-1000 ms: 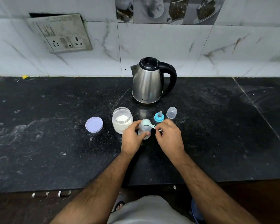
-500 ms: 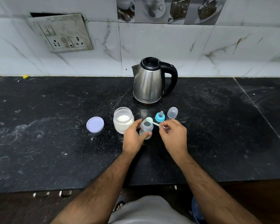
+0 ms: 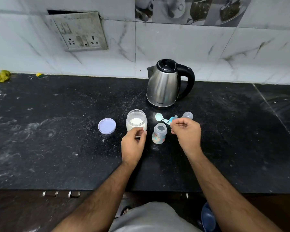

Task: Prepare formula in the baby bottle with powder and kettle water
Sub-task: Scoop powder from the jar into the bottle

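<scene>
The small open baby bottle (image 3: 159,133) stands on the black counter (image 3: 57,148) with neither hand on it. My right hand (image 3: 187,133), just right of the bottle, pinches the handle of a pale teal scoop (image 3: 158,116). The scoop's bowl hangs behind the bottle's mouth and looks empty. My left hand (image 3: 134,143) curls around the lower front of the open powder jar (image 3: 136,122), which holds white powder. The steel kettle (image 3: 164,86), with its black handle to the right, stands behind them near the wall.
The jar's lilac lid (image 3: 107,126) lies left of the jar. A blue teat ring (image 3: 174,117) and a clear cap (image 3: 187,115) sit behind my right hand. A socket plate (image 3: 79,32) hangs on the tiled wall. The counter's front edge runs below my forearms.
My left hand let go of the bottle and moved left to the powder jar. My right hand lifted the scoop off the bottle's mouth, back and to the right.
</scene>
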The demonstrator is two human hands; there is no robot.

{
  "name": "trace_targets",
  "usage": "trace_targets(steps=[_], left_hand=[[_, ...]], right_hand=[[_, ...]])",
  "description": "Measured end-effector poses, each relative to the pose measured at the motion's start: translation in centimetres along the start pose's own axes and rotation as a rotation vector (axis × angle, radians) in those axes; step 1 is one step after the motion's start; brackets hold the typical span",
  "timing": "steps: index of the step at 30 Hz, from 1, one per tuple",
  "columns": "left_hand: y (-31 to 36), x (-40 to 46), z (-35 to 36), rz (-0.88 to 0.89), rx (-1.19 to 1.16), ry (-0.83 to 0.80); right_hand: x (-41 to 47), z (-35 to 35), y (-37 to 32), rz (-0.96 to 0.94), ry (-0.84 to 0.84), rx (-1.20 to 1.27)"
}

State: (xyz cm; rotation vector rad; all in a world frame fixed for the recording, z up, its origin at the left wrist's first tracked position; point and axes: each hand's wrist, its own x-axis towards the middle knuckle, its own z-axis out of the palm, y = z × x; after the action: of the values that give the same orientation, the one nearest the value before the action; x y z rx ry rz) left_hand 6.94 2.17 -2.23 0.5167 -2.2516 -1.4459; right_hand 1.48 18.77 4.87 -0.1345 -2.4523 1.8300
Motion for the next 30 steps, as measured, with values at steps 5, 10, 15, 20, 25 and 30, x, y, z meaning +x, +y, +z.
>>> trace_targets(steps=[5, 10, 15, 20, 25, 30], left_hand=[[-1.3, 0.9, -2.0, -0.049, 0.01, 0.08], [-2.5, 2.0, -3.3, -0.095, 0.054, 0.083], [-3.1, 3.3, -3.9, -0.079, 0.074, 0.006], [-3.1, 4.0, -4.0, -0.084, 0.059, -0.074], [-3.0, 4.2, -3.9, -0.067, 0.053, -0.083], [-3.0, 4.4, -3.8, -0.055, 0.046, -0.094]], right_hand=[[1.5, 2.6, -2.1, -0.078, -0.131, -0.091], [3.0, 5.8, -4.3, -0.258, -0.24, -0.38], [3.8, 8.9, -5.3, -0.361, -0.422, -0.824], [3.9, 11.4, -5.6, -0.465, -0.511, -1.045], [3.9, 12.9, -5.1, -0.488, -0.533, -1.168], [4.3, 12.5, -5.1, -0.452, -0.502, -1.098]])
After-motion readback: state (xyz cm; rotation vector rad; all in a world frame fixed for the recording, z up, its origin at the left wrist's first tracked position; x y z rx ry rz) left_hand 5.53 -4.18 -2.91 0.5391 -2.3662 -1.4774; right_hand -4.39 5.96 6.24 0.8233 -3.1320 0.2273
